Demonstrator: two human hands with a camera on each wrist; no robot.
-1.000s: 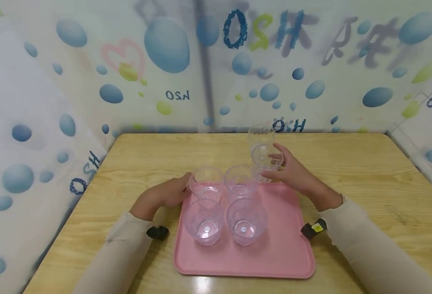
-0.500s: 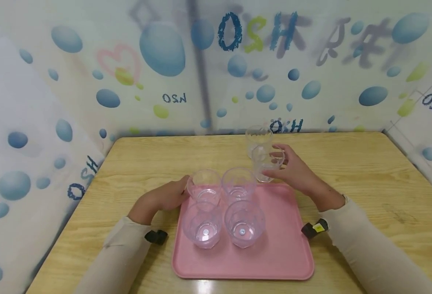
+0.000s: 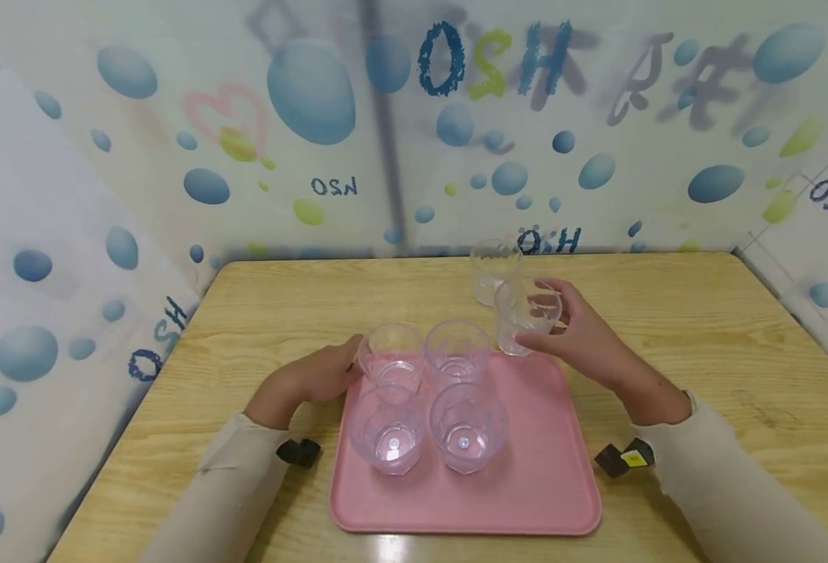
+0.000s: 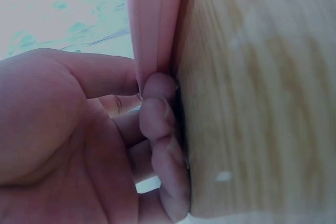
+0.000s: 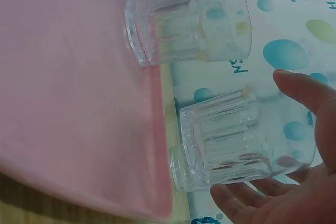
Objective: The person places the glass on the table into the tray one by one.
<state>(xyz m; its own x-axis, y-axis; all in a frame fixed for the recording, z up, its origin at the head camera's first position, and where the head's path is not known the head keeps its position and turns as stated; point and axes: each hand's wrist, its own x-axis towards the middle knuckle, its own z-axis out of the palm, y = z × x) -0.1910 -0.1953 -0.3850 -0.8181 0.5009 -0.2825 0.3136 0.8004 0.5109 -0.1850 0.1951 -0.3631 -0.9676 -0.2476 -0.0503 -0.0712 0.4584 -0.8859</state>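
My right hand (image 3: 586, 336) grips a clear faceted tumbler (image 3: 510, 320) from its right side, thumb in front and fingers behind. In the right wrist view this tumbler (image 5: 226, 135) tilts a little, with its base close over the far edge of the pink tray. At the tray's far left corner, my left hand (image 3: 325, 371) holds the pink tray (image 3: 533, 469). The left wrist view shows the thumb and curled fingertips (image 4: 156, 116) at the tray's rim (image 4: 155, 24). Several matching tumblers (image 3: 468, 430) stand upright in two rows on the tray's left part.
Behind the held tumbler, another clear tumbler (image 3: 492, 274) stands on the wooden table (image 3: 280, 297) near its back edge. A wall printed with blue drops (image 3: 315, 94) rises directly behind the table.
My right hand has shifted to the right with the tumbler, away from the row of tumblers on the tray. My left hand stays at the tray's corner.
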